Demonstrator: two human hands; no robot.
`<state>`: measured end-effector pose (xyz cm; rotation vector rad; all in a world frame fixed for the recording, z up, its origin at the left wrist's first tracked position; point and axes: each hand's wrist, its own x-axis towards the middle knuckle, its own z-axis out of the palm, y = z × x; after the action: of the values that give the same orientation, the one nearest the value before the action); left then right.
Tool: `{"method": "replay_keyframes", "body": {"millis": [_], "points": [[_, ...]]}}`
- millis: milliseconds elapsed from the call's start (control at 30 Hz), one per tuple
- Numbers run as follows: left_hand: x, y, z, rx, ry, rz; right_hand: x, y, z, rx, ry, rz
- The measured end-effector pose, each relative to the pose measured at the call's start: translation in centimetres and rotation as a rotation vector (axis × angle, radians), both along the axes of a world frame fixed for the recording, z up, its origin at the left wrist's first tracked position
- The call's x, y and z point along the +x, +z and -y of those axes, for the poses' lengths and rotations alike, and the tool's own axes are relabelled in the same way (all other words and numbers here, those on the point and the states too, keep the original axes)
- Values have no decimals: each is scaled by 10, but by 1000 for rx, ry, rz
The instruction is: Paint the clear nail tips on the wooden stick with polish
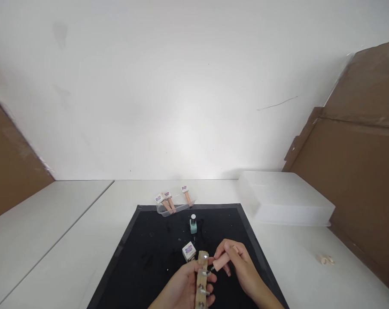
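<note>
My left hand [181,285] is closed around a narrow wooden strip [200,281] that carries several shiny metal pieces. My right hand [241,266] pinches a pink handle [220,261] with a dark tip, which points down-left at a metal piece on the strip. Just beyond my left hand lies a white block [189,251] with a purple label. A small teal bottle [193,225] with a dark and white cap stands on the black mat [143,257].
A clear tray [178,209] at the mat's back edge holds pink-handled items with white labelled tops. An upturned translucent white bin [287,199] sits back right. Small pale rings [325,259] lie on the right. Brown cardboard [358,171] borders the right side.
</note>
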<state>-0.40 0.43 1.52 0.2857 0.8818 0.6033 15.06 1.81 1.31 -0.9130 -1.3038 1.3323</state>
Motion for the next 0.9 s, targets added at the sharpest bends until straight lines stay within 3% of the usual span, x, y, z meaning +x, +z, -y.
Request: {"method": "replay_keyframes", "body": {"millis": [633, 800, 900], "points": [[-2, -6, -6, -7, 15, 10, 2, -2, 1, -1, 54, 45], [-4, -5, -7, -17, 41, 35, 7, 3, 9, 127, 93, 222], [-5, -5, -8, -10, 43, 59, 11, 3, 12, 223, 44, 310]]}}
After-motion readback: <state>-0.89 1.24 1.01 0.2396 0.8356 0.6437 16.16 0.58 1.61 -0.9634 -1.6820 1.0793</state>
